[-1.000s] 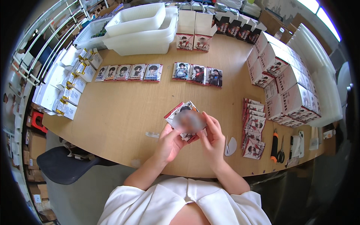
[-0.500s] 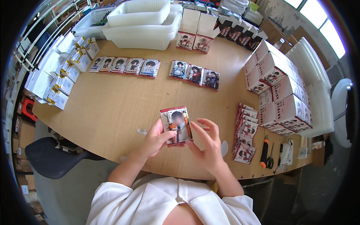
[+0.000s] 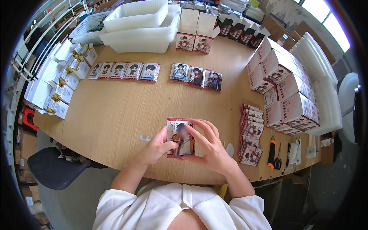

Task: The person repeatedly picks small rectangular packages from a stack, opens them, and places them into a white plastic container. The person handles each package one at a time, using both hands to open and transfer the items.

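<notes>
Low over the near middle of the table, my left hand (image 3: 154, 148) is closed on a small red-edged packet with an illustrated card (image 3: 174, 132) on its face, thumb across the front. My right hand (image 3: 214, 153) curls round the right side of the same card packet. Its fingers lie at the top and over the face, and its thumb is at the lower edge. How many cards lie together is hidden. To the right sits an overlapping row of red-and-white packets (image 3: 252, 130).
Farther off lie a row of cartoon-figure card stacks (image 3: 118, 70) and three darker card stacks (image 3: 196, 76). White boxes of gold-topped packets (image 3: 65, 92) line the left edge. Stacked cartons (image 3: 285, 92), scissors (image 3: 278, 159) and an orange-black cutter (image 3: 271, 153) are at right; white bins (image 3: 138, 40) stand behind.
My right hand has moved in from beside the card packet, its fingers now on the top and face. The packet is more upright and slightly nearer me.
</notes>
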`<state>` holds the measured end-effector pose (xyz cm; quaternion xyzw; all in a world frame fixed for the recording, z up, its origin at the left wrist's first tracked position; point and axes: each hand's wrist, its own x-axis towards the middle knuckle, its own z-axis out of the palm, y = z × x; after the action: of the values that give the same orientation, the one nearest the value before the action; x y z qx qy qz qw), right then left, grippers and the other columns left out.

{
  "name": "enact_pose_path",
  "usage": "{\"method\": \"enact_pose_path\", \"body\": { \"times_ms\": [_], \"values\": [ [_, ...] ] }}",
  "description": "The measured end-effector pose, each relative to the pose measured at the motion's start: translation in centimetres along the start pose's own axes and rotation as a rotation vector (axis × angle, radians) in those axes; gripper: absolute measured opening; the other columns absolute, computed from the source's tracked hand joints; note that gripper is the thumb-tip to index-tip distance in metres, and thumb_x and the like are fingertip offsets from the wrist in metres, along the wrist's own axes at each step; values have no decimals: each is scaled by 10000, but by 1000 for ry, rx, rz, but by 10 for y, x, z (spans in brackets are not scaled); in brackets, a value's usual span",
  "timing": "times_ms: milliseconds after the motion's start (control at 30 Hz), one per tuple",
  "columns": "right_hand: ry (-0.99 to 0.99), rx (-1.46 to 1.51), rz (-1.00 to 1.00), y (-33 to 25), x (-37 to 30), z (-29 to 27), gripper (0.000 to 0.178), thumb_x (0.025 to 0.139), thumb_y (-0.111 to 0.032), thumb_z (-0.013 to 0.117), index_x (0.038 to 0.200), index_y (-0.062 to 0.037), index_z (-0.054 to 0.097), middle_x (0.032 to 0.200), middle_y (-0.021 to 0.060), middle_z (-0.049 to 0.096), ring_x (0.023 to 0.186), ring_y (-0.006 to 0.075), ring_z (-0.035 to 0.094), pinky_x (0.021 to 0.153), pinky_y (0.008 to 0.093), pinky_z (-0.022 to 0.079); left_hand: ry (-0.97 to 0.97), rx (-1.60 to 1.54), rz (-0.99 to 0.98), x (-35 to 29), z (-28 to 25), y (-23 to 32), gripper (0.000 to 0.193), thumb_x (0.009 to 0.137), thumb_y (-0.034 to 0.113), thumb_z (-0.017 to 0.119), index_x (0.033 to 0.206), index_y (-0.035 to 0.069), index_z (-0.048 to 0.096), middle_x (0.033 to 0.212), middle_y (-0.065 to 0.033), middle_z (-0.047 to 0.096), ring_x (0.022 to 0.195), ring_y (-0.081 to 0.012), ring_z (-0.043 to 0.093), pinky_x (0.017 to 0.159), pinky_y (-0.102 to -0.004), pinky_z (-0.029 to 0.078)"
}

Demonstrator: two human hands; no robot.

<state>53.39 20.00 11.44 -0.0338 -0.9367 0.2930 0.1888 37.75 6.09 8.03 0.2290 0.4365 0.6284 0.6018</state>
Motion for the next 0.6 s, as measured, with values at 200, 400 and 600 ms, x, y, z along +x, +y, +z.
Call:
{"method": "enact_pose_path", "body": {
  "times_ms": [200,400,600],
  "values": [
    [-75,16,43,-3,10,-12,1007,594,-284,838,1425,-77,307,1428,177,298,1280,370,340,1042,489,293,-34,9,48,8,-8,-13,618,816,-6,477,1392,30,258,1275,-96,477,1188,-206,507,970,-373,468],
    [-320,-178,-67,2,31,-16,1107,575,-330,840,1440,-13,228,1438,261,265,1332,396,288,1111,513,191,45,-26,-23,10,-5,-13,641,820,-17,445,1420,33,226,1282,-102,462,1170,-197,510,938,-372,485],
    [-417,-307,-141,16,38,-5,1076,629,-411,791,1408,70,226,1376,281,322,1294,397,332,1094,514,241,71,23,-68,19,-8,-20,631,825,-17,416,1422,34,218,1289,-105,451,1183,-186,490,943,-380,474]
  ]
}}
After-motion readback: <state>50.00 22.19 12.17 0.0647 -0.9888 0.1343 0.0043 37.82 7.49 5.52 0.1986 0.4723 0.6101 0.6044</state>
